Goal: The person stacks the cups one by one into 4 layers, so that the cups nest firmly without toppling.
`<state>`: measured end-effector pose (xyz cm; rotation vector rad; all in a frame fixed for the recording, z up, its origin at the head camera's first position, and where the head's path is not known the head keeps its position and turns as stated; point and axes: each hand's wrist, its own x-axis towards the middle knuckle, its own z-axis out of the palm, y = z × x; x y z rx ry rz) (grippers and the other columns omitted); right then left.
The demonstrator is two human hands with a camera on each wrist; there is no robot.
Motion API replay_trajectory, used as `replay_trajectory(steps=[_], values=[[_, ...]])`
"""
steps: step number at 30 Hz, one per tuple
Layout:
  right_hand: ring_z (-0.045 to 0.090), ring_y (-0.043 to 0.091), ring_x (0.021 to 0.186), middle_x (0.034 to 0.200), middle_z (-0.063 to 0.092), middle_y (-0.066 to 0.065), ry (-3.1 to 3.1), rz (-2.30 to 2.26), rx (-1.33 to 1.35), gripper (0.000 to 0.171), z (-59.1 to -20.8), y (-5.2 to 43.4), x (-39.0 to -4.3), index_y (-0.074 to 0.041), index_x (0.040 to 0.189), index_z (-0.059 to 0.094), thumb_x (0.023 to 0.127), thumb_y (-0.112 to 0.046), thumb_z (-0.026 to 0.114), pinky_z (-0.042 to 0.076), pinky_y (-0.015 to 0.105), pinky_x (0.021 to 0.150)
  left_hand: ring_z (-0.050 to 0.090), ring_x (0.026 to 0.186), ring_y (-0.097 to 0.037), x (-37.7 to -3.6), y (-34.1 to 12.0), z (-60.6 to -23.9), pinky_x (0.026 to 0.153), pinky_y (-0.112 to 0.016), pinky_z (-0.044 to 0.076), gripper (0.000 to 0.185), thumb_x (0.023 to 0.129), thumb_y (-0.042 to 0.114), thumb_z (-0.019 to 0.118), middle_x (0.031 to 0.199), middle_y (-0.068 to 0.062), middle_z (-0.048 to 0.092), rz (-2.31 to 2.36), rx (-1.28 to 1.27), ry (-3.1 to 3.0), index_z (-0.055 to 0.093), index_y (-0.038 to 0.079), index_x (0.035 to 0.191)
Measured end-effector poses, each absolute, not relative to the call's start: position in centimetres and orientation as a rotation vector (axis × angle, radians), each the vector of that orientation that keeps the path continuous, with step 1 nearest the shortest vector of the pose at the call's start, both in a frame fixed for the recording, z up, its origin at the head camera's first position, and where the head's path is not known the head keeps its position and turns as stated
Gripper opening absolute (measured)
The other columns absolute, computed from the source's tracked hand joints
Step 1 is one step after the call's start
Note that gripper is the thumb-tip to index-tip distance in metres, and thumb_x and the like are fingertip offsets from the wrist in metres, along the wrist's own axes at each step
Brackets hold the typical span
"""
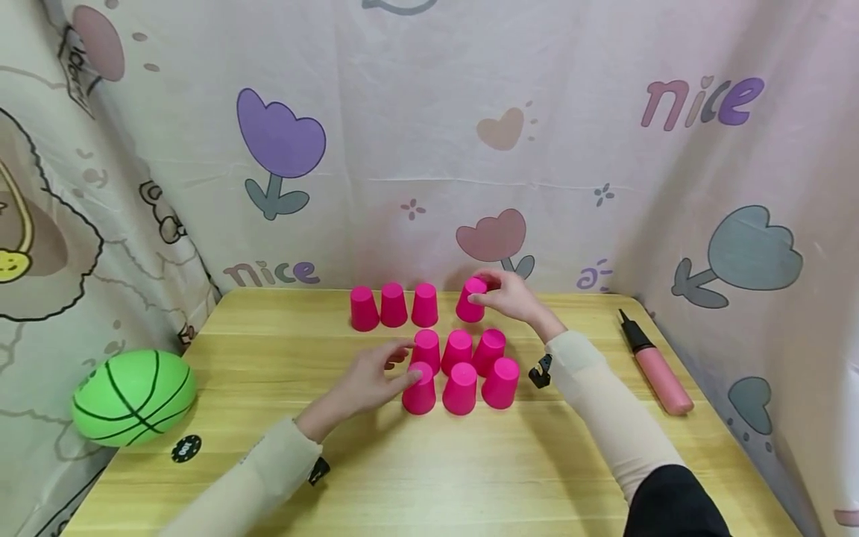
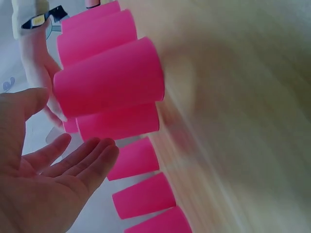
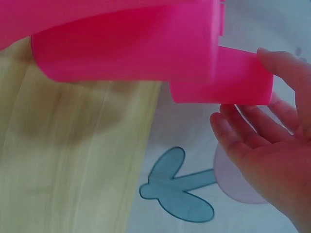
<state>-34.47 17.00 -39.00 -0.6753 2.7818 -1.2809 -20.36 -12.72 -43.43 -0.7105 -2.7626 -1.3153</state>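
Pink cups (image 1: 460, 389) stand by the spread left hand (image 1: 367, 377); the outstretched right hand (image 1: 508, 294) pinches another cup (image 1: 467, 309).

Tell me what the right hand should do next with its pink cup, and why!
I'd probably move the pink cup a little left, toward the row of three cups. The right hand holds it to their right, and the gap there looks wider than the gaps between the three.

One high view, two close
The head view faces forward and down across the bench (image 1: 456, 470); both wrist views, turned sideways, share its pink cups (image 1: 459, 390).
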Motion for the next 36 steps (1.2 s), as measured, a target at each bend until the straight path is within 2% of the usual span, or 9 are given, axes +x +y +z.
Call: replay_trajectory(steps=[6,11,21,31,36], values=[[0.063,0.022,0.096,0.108,0.069,0.006,2.766,-1.258,-0.678,0.043,-40.1,16.1,-35.4,-0.013,0.126,0.064,0.087,-0.027,0.077,0.055,0.034,0.082,0.062,0.115,-0.035,-20.0,-12.3,-44.0,0.094,-0.05,0.055,0.061,0.087,0.038,0.076,0.129,-0.013,0.064,-1.356,-0.723,-2.769,0.054,0.013,0.139],[0.062,0.024,0.1,0.112,0.068,0.007,2.742,-1.212,-0.668,0.043,-40.3,15.4,-36.0,-0.014,0.127,0.063,0.088,-0.026,0.076,0.055,0.037,0.085,0.062,0.114,-0.034,-20.0,-12.3,-44.1,0.094,-0.049,0.055,0.06,0.088,0.038,0.076,0.127,-0.012,0.065,-1.372,-0.733,-2.746,0.055,0.013,0.138],[0.06,0.027,0.107,0.117,0.066,0.008,2.718,-1.153,-0.66,0.047,-40.9,14.8,-37.0,-0.014,0.131,0.061,0.088,-0.025,0.077,0.055,0.041,0.089,0.064,0.11,-0.017,-19.7,-12.4,-44.1,0.092,-0.036,0.057,0.061,0.086,0.039,0.077,0.125,0.003,0.064,-1.338,-0.798,-2.802,0.056,0.013,0.137],[0.06,0.029,0.111,0.123,0.064,0.01,2.697,-1.106,-0.67,0.056,-41.6,14.4,-37.4,-0.01,0.139,0.056,0.089,-0.026,0.075,0.056,0.041,0.09,0.065,0.108,-0.018,-19.7,-12.5,-44.5,0.093,-0.04,0.057,0.059,0.085,0.031,0.079,0.122,0.003,0.065,-1.377,-0.856,-2.793,0.056,0.011,0.135],[0.06,0.029,0.112,0.122,0.065,0.01,2.698,-1.108,-0.671,0.054,-41.7,14.1,-37.4,-0.011,0.138,0.057,0.09,-0.026,0.074,0.055,0.044,0.093,0.065,0.108,-0.018,-19.7,-12.6,-44.6,0.093,-0.042,0.056,0.058,0.085,0.031,0.08,0.122,0.003,0.065,-1.402,-0.851,-2.776,0.057,0.011,0.135]])
